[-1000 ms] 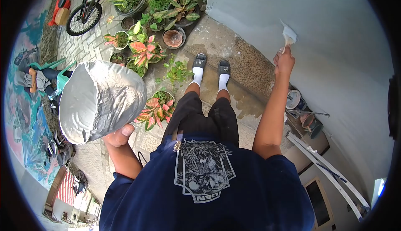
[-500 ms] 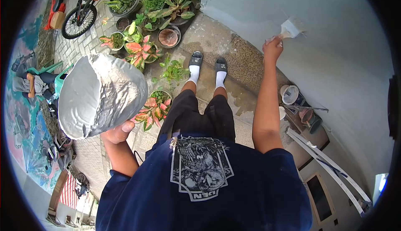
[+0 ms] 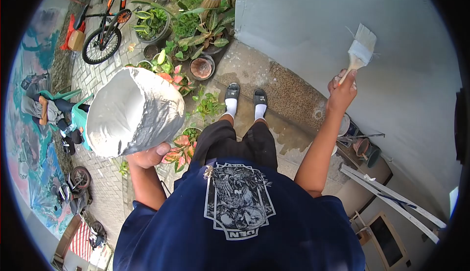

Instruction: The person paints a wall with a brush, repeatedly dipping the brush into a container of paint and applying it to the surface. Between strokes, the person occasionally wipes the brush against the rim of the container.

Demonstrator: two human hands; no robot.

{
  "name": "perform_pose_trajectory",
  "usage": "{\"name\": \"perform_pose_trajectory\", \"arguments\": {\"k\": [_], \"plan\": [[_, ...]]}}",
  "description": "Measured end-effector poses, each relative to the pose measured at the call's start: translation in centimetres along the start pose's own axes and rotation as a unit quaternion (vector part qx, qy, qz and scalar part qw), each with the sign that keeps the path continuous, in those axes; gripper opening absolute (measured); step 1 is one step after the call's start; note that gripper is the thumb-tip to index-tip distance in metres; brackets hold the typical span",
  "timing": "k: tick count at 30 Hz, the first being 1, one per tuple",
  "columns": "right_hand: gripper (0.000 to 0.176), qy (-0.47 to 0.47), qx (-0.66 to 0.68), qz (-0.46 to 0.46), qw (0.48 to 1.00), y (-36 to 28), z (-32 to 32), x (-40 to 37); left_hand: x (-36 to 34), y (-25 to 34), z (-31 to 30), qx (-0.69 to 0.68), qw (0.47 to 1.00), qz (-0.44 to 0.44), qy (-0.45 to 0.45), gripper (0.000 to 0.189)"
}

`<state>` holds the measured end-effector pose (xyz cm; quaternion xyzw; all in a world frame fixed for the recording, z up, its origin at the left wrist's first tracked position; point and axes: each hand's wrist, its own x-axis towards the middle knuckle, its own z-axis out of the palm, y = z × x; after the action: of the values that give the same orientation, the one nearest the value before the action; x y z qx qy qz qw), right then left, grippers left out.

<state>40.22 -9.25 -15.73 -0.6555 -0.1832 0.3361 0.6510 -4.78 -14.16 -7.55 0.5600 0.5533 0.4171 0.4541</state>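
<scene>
My right hand [image 3: 342,92] is wrapped round the handle of a wide paintbrush [image 3: 362,49], its bristles turned up and away from me. The brush overlaps the grey wall [image 3: 416,75] in this view, and its bristles look pale with paint. On the other side, my left hand [image 3: 148,157] grips a paint pot [image 3: 164,107] coated in thick white and grey paint. The pot is tilted so that its smooth grey inside shows. My left thumb rests against its lower side, while the other fingers are mostly hidden beneath it.
Potted plants [image 3: 152,26] line the ground ahead, with a bicycle [image 3: 105,31] beyond them. Buckets [image 3: 372,156] and long white rails [image 3: 391,200] stand along the wall at right. A seated person [image 3: 44,107] is at far left, near a parked motorcycle [image 3: 76,188].
My right hand and the paintbrush have moved right, and the brush now points more upward. The pot in my left hand has shifted right and shows more of its inside.
</scene>
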Motion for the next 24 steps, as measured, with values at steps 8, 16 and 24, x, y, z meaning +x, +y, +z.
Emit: {"name": "perform_pose_trajectory", "arguments": {"k": [8,16,24], "plan": [[0.047,-0.019,-0.123,0.214,0.969,14.4,-1.7,6.3,1.8,1.4,-1.0,0.138,0.977,0.107,-0.119,0.095],[0.035,-0.027,-0.010,0.409,0.912,22.7,-7.4,-1.2,2.0,4.2,0.9,0.146,0.960,0.139,-0.193,0.061],[0.019,-0.012,-0.010,0.131,0.991,7.3,-10.3,-8.2,4.9,9.7,6.2,-0.041,0.969,0.115,-0.214,0.083]]}}
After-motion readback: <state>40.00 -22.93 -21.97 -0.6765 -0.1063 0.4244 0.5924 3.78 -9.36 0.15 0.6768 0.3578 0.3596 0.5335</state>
